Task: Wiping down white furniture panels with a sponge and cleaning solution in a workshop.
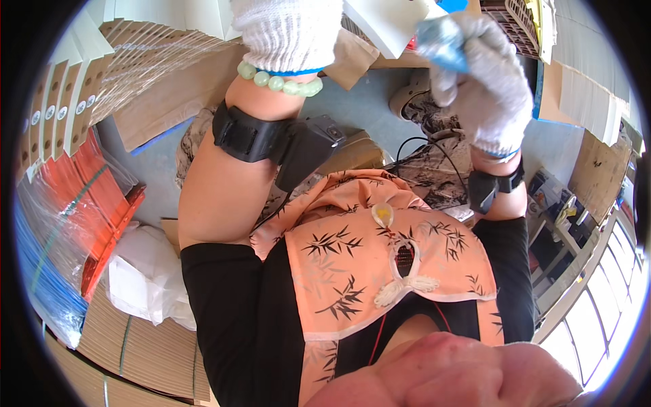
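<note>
My right hand [491, 88], in a whitish knit glove, is raised at the upper right. Its fingers are closed round a crumpled, bluish see-through plastic packet [437, 42]; what the packet contains cannot be made out. At the top edge is my left hand [288, 30], in a white knit glove, with its fingers cut off by the frame. Between the two hands a white panel or box [386, 26] juts in, nearest to my left hand. Below that panel shows a brown cardboard flap [351, 60].
Tall stacks of white and brown boards [64, 102] stand at the left. Below them are plastic-wrapped orange-red pieces [78, 193] and a white bag [150, 271]. A brown plastic crate [510, 27] and stacked white sheets [590, 88] lie at the upper right.
</note>
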Tool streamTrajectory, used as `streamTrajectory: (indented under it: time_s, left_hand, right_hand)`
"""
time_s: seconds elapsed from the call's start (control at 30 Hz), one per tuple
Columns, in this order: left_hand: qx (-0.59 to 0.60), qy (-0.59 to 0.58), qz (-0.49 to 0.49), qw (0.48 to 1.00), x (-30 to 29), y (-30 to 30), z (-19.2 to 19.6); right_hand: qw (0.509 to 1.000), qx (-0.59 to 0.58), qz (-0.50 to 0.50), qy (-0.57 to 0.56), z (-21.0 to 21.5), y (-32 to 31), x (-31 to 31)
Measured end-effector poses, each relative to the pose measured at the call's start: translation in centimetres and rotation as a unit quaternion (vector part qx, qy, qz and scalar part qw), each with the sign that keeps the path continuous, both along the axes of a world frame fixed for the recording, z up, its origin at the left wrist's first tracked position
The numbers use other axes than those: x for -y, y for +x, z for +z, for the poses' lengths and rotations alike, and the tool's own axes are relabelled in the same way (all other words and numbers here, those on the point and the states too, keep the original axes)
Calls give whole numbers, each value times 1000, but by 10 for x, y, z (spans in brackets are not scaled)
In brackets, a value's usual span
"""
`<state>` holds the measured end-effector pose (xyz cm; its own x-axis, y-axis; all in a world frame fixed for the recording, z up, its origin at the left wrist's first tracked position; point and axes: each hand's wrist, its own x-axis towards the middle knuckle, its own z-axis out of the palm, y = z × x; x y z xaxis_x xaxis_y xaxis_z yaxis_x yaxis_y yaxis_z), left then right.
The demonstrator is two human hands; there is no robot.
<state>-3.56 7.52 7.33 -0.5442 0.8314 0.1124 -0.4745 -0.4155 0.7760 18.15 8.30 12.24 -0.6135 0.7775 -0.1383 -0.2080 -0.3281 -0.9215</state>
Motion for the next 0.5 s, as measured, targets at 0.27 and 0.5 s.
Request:
streamTrajectory:
  time_s: [0.27, 0.5]
  left_hand:
    - [50, 17, -93, 994, 2, 1, -7]
    - [11, 18, -117, 993, 6, 17, 9]
  right_hand:
    - [978, -105, -174, -42, -13, 1, -36]
    - [964, -228, -122, -67, -16, -7, -34]
